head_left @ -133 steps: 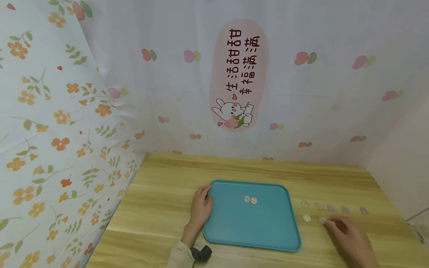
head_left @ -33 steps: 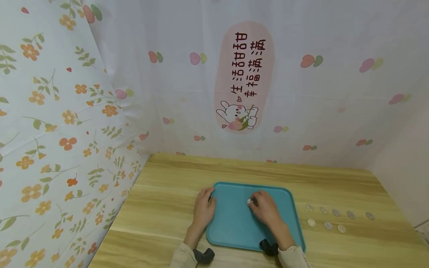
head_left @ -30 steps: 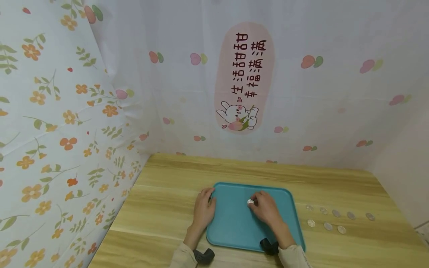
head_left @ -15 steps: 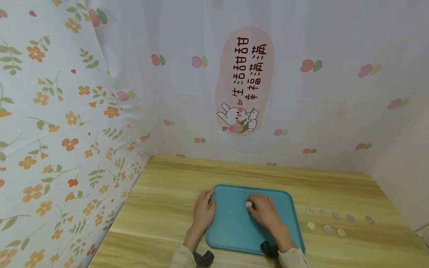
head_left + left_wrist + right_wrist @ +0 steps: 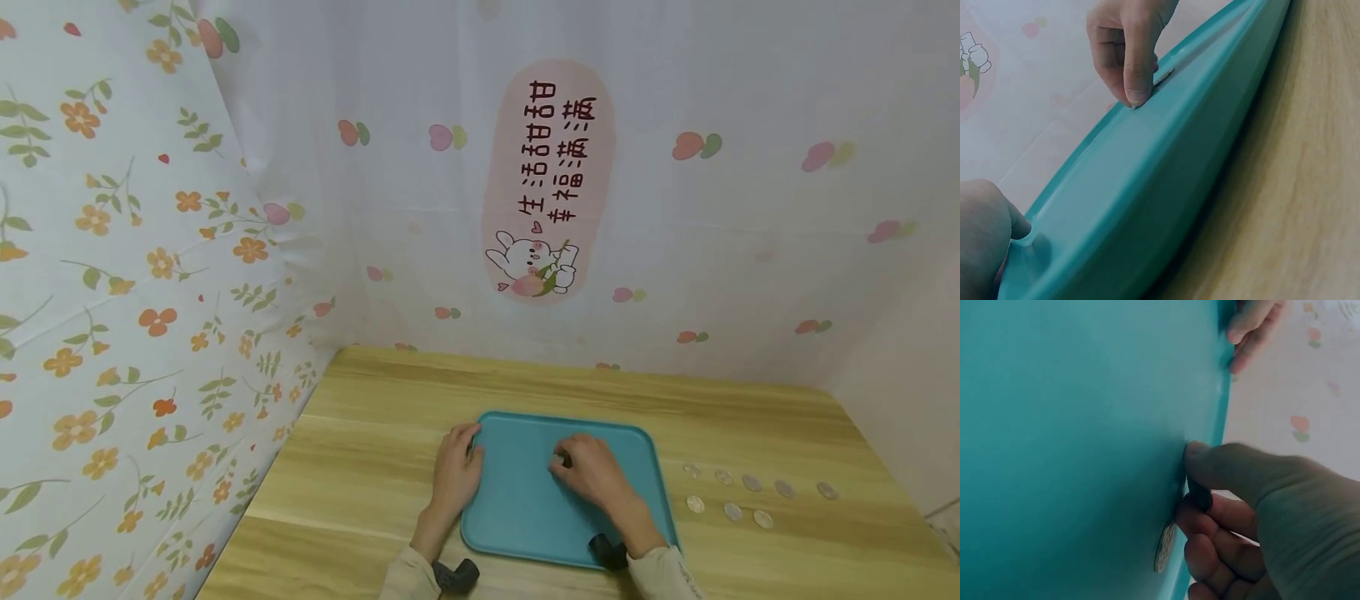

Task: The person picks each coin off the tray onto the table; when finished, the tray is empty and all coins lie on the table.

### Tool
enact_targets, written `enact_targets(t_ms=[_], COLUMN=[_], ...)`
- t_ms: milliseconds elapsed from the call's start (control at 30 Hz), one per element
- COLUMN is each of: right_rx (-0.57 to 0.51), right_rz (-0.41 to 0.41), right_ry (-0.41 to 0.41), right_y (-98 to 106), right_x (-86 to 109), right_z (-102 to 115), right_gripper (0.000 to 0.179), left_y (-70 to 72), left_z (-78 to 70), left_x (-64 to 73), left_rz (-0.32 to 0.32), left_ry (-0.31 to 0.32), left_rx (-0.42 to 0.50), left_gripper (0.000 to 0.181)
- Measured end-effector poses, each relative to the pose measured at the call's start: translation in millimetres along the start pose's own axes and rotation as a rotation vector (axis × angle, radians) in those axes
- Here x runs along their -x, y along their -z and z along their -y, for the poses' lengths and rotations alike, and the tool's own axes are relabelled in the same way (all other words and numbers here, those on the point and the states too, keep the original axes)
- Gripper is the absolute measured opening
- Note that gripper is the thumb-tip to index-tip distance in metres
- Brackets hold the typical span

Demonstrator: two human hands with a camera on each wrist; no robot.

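Note:
My right hand [image 5: 592, 471] is over the turquoise tray [image 5: 517, 517], pinching a silvery coin [image 5: 1134, 107] between thumb and fingertips, low against the tray floor. Beside those fingers a second coin [image 5: 1165, 547] lies on the tray; from the head it is hidden behind the hand. My left hand [image 5: 456, 471] grips the tray's left edge near the far corner, thumb over the rim. In the right wrist view, the left hand's fingers [image 5: 1250, 331] touch that rim. How the pinched coin is tilted is hard to tell.
Several coins lie in two rows on the wooden table [image 5: 360, 467] right of the tray, among them a near-row coin [image 5: 732, 512] and a far-row coin [image 5: 827, 491]. A patterned cloth [image 5: 420, 192] hangs behind the table, and a flowered cloth [image 5: 135, 350] stands at its left.
Since 4.4 seconds ago my right hand has moved left from the coins on the table onto the tray. During the last half second the pinched coin has slipped mostly from head view; the left hand stayed.

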State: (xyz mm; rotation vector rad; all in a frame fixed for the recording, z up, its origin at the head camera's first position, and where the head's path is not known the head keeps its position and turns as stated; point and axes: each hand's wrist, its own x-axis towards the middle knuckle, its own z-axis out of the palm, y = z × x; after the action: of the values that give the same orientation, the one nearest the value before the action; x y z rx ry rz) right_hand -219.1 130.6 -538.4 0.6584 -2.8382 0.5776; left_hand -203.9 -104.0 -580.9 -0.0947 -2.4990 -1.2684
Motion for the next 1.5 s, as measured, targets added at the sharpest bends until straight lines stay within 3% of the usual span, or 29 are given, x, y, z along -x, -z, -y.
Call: enact_targets(t_ms=[133,233,433,833,1067,1333,1500], right_rx=[0.013,-0.053,-0.141,-0.108,-0.111,-0.085,-0.071], right_rz=[-0.052,-0.077,-0.07,-0.168,-0.08,-0.049,0.027], right_ry=[0.049,0.048,-0.05,-0.197,-0.35,-0.421,-0.489], right_y=[3,8,27,69,90,106,122], right_x=[-1.1,2.9,18.1,61.1,91.0,129.1,156.4], right_z=[-2,-5,-22,-79,-120,-157,-188], right_gripper=[0.006,0.006,0.012,0.025,0.037,0.042,0.053], left_y=[0.5,0.4,1.5,2.9,1.2,-0.4,-0.3], left_z=[0.4,1.1,2.5,3.6,3.5,2.5,0.9], left_x=[0.1,0.4,0.3,-0.3,-2.5,-0.1,-0.1], left_rz=[-0.003,-0.002,0.0,-0.011,-0.033,-0.027,-0.007], left_ry=[0.002,0.001,0.007,0.001,-0.024,-0.025,-0.005], left_rx=[0.004,0.003,0.013,0.005,-0.014,-0.003,0.004], left_gripper=[0.035,0.034,0.035,0.034,0.033,0.033,0.034])
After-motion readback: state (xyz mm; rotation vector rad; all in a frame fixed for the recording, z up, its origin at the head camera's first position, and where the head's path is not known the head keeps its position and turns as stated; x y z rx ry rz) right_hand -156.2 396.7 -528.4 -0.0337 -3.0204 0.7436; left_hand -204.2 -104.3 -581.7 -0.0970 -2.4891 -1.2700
